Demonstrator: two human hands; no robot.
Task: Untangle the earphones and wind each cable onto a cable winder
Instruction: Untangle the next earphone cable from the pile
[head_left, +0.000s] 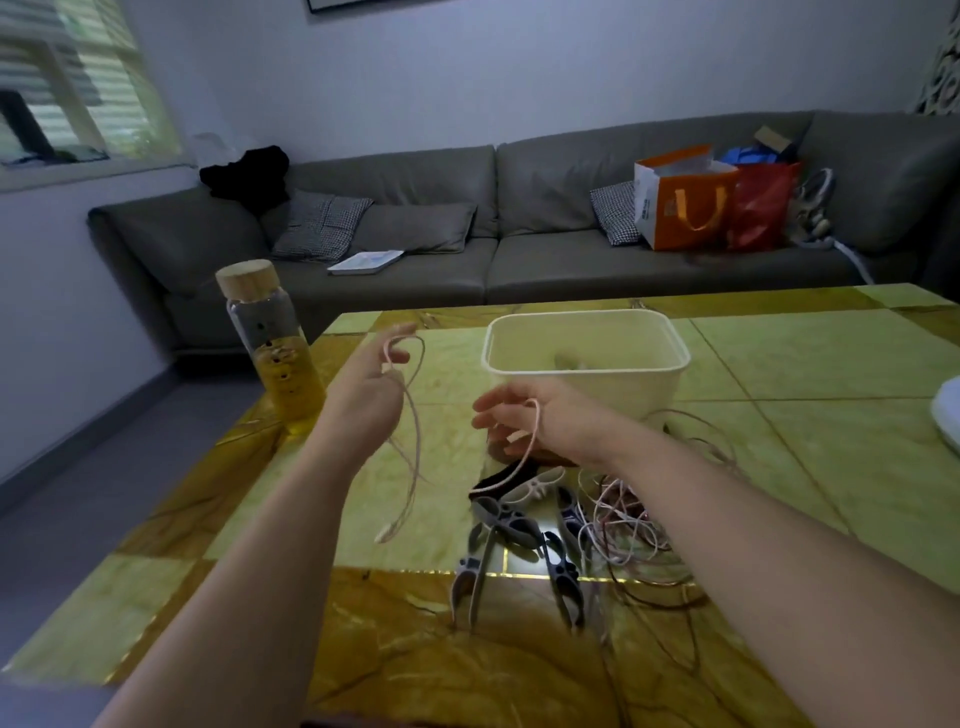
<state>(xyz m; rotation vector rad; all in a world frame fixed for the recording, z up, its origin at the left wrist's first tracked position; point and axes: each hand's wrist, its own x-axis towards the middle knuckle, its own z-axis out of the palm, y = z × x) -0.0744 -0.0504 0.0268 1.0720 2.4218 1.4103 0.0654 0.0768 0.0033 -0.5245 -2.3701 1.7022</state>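
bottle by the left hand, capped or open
Capped. The bottle stands upright on the table corner with its wooden lid on; yellow liquid fills roughly its lower half.

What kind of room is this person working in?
Most likely a home living room: a long grey sofa with checked cushions runs along the wall, a low green-and-gold stone-patterned table stands before it, and an orange paper shopping bag sits on the sofa.

Right forearm (753, 519) hides part of the cable tangle (621, 512); tub (623, 392) contents unclear.
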